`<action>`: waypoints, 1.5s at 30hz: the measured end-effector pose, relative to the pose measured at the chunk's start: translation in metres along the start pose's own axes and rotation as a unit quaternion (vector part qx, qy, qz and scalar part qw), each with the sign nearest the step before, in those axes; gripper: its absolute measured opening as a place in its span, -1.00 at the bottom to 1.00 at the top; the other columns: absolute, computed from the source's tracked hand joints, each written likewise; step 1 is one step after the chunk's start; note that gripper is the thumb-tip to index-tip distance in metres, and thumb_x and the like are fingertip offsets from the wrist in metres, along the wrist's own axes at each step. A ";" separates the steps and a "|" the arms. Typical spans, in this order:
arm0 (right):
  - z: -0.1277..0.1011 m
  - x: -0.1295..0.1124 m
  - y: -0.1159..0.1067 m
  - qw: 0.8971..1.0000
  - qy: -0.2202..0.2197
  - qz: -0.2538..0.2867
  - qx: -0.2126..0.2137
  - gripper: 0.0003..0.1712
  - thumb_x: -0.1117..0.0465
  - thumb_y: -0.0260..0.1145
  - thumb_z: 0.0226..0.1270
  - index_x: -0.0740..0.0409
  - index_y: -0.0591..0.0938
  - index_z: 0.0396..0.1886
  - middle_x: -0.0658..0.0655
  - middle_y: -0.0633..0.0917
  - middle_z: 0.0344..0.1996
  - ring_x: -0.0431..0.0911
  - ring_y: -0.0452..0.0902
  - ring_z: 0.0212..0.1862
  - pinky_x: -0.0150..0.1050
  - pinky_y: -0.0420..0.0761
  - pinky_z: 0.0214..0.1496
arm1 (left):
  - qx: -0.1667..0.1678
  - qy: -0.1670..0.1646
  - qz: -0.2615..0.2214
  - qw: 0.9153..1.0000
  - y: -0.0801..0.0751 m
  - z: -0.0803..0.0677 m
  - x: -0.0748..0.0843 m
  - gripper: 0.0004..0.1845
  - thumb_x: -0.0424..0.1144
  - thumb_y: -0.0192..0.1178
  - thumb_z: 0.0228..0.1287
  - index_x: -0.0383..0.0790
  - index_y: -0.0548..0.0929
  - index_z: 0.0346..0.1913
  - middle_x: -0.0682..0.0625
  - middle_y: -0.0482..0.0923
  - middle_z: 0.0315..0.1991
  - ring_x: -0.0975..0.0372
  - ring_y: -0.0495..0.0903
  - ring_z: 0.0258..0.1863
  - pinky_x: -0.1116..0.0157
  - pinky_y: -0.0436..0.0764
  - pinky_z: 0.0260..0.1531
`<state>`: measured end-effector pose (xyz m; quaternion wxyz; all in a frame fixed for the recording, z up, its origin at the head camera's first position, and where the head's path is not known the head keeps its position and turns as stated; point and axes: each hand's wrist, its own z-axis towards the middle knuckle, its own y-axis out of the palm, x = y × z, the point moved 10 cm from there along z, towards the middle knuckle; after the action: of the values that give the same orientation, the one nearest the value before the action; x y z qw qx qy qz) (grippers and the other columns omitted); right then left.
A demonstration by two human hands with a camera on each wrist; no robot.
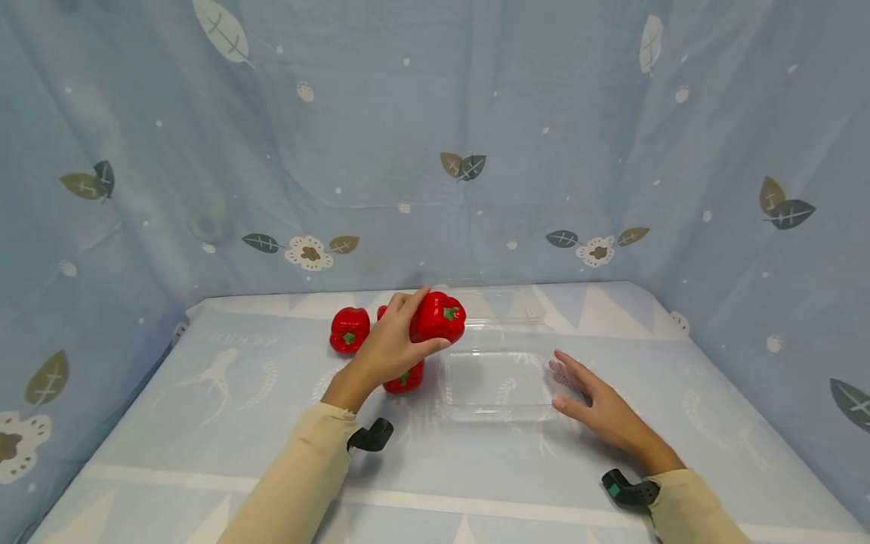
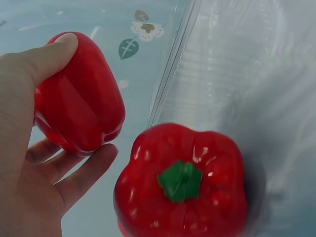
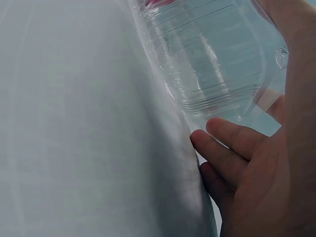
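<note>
The left hand (image 1: 390,349) holds a red pepper (image 1: 438,318) lifted off the surface (image 1: 204,423), thumb over one side and the other fingers (image 2: 74,173) curled under the opposite flank, just left of the far left corner of a clear tray (image 1: 499,378). The pepper's skin is glossy and smooth, so it probably slips easily; the body looks firm and hollow, likely light, and a broad wrap round its widest part, as here, seems safer than pinching the short green stem. A second pepper (image 1: 404,378) stands below the hand, touching or nearly touching the tray's left wall, and a third (image 1: 350,329) sits farther left, apart from both. The right hand (image 1: 598,404) lies with fingers nearly straight and spread, tips against the tray's right wall, gripping nothing. The tray looks thin and ribbed, so it is probably very light, flexible and apt to slide or buckle when pushed; steadying it by the stiffer rim seems the best hold. A patterned blue cloth (image 1: 435,151) hangs behind.
</note>
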<state>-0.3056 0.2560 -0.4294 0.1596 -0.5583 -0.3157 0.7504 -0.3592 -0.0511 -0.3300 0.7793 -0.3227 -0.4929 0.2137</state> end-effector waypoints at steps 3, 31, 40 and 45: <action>0.000 0.000 0.002 1.000 0.004 -0.002 0.001 -0.14 -0.01 0.31 0.28 -0.41 0.06 0.46 0.08 0.33 0.37 0.12 0.11 0.42 0.32 0.08 0.30 | -0.010 -0.003 0.006 1.000 0.005 0.001 0.001 -0.03 0.23 0.37 -0.03 0.29 0.11 0.45 0.10 0.31 0.16 0.13 0.39 0.12 0.04 0.64 -0.15; 0.001 -0.001 0.001 0.999 0.008 -0.036 -0.001 -0.13 -0.08 0.28 0.29 -0.40 0.02 0.48 0.13 0.36 0.36 0.15 0.13 0.41 0.36 0.08 0.27 | -0.095 -0.030 0.004 0.995 0.037 0.016 0.016 -0.07 0.27 0.33 -0.01 0.05 0.23 0.42 0.08 0.37 0.25 0.18 0.39 0.14 0.15 0.62 -0.12; 0.002 -0.003 0.001 0.999 0.008 -0.034 -0.004 -0.13 -0.09 0.27 0.29 -0.37 0.02 0.49 0.13 0.36 0.36 0.15 0.13 0.41 0.36 0.08 0.27 | -0.110 -0.019 0.023 0.993 0.040 0.020 0.019 -0.10 0.23 0.34 0.01 0.02 0.27 0.41 0.09 0.42 0.19 0.19 0.43 0.09 0.18 0.63 -0.14; 0.001 -0.002 0.001 0.999 0.009 -0.035 -0.001 -0.13 -0.09 0.27 0.30 -0.41 0.01 0.48 0.15 0.36 0.35 0.16 0.12 0.41 0.36 0.08 0.26 | -0.122 -0.011 0.034 0.992 0.046 0.024 0.023 -0.10 0.19 0.36 0.02 0.00 0.25 0.42 0.08 0.43 0.16 0.21 0.45 0.05 0.21 0.63 -0.15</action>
<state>-0.3057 0.2537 -0.4282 0.1884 -0.5534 -0.3345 0.7392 -0.3717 0.0034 -0.3414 0.7205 -0.4298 -0.5130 0.1819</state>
